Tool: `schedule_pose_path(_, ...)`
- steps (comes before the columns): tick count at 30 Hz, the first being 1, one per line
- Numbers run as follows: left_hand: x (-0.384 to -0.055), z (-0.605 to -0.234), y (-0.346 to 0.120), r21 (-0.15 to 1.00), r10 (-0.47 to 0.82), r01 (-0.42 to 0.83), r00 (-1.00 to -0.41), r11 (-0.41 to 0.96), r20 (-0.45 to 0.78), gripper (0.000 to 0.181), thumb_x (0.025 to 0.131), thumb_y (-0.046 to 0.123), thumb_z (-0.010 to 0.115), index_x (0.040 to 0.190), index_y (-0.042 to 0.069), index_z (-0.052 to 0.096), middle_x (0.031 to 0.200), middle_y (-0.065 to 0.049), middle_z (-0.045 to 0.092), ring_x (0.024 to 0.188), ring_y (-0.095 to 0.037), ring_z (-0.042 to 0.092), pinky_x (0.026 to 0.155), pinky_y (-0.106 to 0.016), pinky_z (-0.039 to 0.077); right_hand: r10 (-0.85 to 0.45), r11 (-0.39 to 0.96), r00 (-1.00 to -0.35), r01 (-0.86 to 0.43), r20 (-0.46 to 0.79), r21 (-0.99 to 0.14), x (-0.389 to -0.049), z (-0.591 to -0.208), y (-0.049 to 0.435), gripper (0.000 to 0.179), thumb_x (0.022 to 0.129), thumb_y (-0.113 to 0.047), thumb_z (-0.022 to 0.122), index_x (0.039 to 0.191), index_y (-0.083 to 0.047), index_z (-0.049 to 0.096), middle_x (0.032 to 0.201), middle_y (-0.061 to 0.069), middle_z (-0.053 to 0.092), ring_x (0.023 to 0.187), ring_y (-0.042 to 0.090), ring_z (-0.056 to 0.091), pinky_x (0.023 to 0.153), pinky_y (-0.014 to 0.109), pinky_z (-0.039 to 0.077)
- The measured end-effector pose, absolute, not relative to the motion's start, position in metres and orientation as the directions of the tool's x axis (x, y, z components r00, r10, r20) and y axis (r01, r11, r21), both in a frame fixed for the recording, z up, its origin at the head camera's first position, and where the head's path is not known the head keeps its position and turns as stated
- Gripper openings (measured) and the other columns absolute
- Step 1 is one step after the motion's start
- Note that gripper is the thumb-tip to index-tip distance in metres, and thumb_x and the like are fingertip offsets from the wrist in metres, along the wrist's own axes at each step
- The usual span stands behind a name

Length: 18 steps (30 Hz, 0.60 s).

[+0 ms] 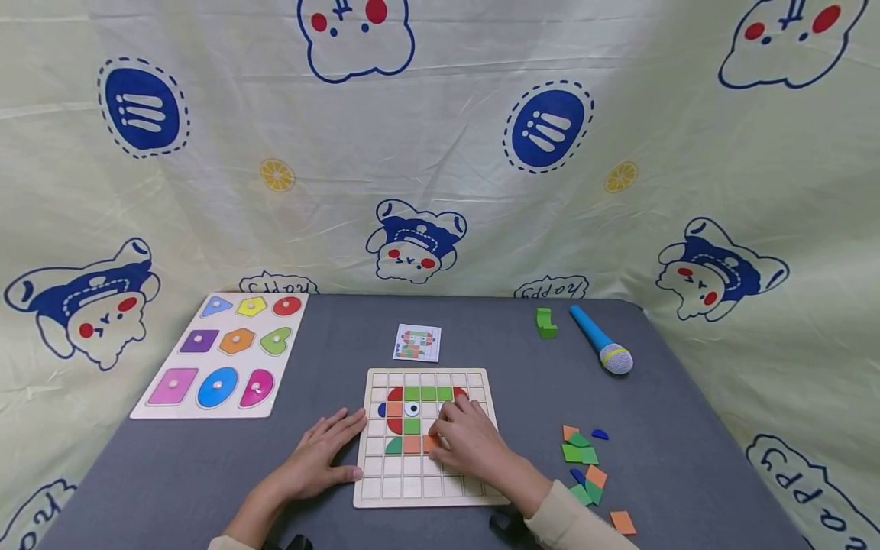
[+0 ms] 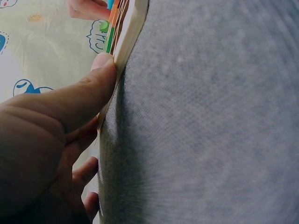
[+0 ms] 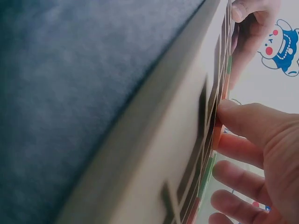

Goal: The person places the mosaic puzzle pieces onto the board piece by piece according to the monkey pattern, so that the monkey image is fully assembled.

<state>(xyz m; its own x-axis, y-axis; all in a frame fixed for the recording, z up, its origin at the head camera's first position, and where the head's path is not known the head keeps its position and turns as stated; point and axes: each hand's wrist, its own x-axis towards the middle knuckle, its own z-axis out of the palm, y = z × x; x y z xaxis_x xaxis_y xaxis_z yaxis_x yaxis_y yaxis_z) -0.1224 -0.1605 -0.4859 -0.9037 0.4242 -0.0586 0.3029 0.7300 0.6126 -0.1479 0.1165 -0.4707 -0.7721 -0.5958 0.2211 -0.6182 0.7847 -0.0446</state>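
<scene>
A wooden grid board (image 1: 419,489) lies on the table with red, green, orange and blue tiles on it, including an eye tile (image 1: 412,409). My left hand (image 1: 312,457) rests at the board's left edge, fingers spread, the thumb against its side in the left wrist view. Over the right half of the board, my right hand (image 1: 474,447) pinches an orange tile (image 3: 217,135) between thumb and index finger, down at the grid beside a row of green and orange tiles. The hand covers part of the tiles behind it.
Loose coloured tiles (image 1: 572,453) lie to the right of the board. A picture card (image 1: 416,343) is behind it. A shape puzzle board (image 1: 165,409) lies at the left; a green block (image 1: 545,324) and a blue toy microphone (image 1: 593,330) are at the back right.
</scene>
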Motion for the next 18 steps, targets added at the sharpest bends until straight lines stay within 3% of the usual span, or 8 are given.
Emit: schedule_pose_path(18,-0.1228,-0.4873,-0.1608,0.61,0.428,0.313,-0.902,0.728,-0.049,0.079,0.079,0.04,0.072,0.144,0.011,0.039,0.153,-0.006,0.035,0.144,-0.037,0.022,0.113,-0.064,0.012,-0.618,0.77,-0.749,-0.638,0.241,-0.007,-0.1491,-0.4726,0.1169,0.02,0.074,-0.039,0.076,0.084,-0.023,0.071,0.086,-0.006,0.054,0.083,0.014,0.04,0.07,0.028,0.036)
